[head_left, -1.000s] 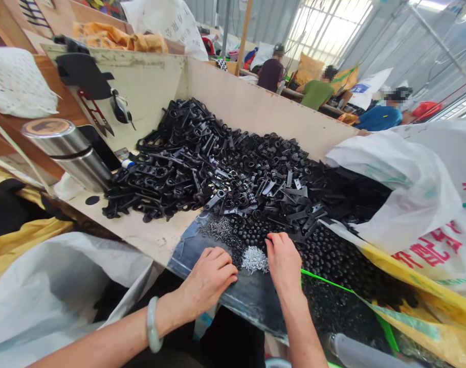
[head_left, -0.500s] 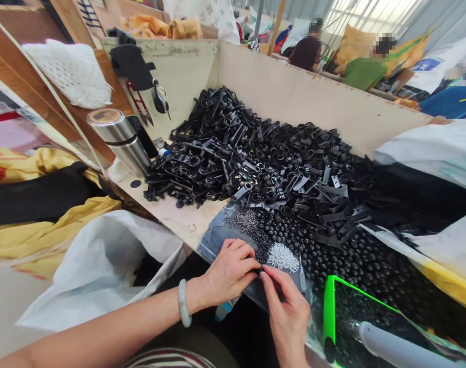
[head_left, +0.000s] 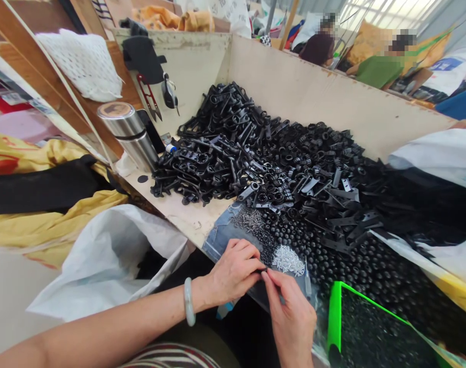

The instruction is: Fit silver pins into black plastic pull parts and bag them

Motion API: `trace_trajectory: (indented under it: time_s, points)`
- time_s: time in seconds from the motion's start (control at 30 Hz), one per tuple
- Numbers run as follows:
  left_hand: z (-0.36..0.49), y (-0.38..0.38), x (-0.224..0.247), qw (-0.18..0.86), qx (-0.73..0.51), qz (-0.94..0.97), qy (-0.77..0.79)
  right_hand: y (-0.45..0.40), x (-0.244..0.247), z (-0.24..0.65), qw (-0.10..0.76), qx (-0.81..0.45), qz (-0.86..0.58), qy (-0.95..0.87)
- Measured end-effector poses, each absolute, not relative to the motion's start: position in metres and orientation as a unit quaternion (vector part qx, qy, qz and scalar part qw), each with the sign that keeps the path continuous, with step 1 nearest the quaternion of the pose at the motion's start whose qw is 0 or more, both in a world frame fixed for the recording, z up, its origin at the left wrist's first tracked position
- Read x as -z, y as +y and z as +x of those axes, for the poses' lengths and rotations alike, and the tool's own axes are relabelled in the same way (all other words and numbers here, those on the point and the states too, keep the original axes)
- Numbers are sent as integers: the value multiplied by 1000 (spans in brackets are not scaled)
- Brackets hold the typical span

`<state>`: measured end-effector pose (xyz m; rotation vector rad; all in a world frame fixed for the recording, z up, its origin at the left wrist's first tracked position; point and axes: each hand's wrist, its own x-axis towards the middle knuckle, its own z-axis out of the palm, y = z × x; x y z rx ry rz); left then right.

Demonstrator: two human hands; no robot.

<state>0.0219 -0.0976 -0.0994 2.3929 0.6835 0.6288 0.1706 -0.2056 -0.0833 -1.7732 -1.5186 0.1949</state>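
Seemingly, left hand (head_left: 233, 273) and right hand (head_left: 292, 319) pinch one small black part (head_left: 264, 269) between fingertips, fitting it together; next needs a silver pin (head_left: 286, 259) picked nearby.

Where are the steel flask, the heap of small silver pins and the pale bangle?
steel flask (head_left: 131, 137), head view, on its side wall.
heap of small silver pins (head_left: 287, 259), head view, heap's middle.
pale bangle (head_left: 189, 308), head view, on the band.
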Motion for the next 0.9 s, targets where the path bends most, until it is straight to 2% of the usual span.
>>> trace_trajectory:
  time_s: [0.23,0.4,0.6,0.67,0.8,0.9]
  points:
    - [22,-97,98,292,-228,894,251,-209,82,161,360,-46,-724,-586]
    - [21,-98,93,303,-227,891,251,-209,86,155,380,-49,-741,-552]
    - [22,-103,92,315,-255,887,222,-217,94,164,441,-211,-745,-453]
    - [24,-102,95,321,-267,881,220,-224,96,178,450,-211,-760,-419]
    - [24,-102,97,325,-280,875,224,-230,93,208,353,-107,-819,-440]
    - [23,-103,96,335,-280,869,234,-222,91,217,302,-96,-818,-479]
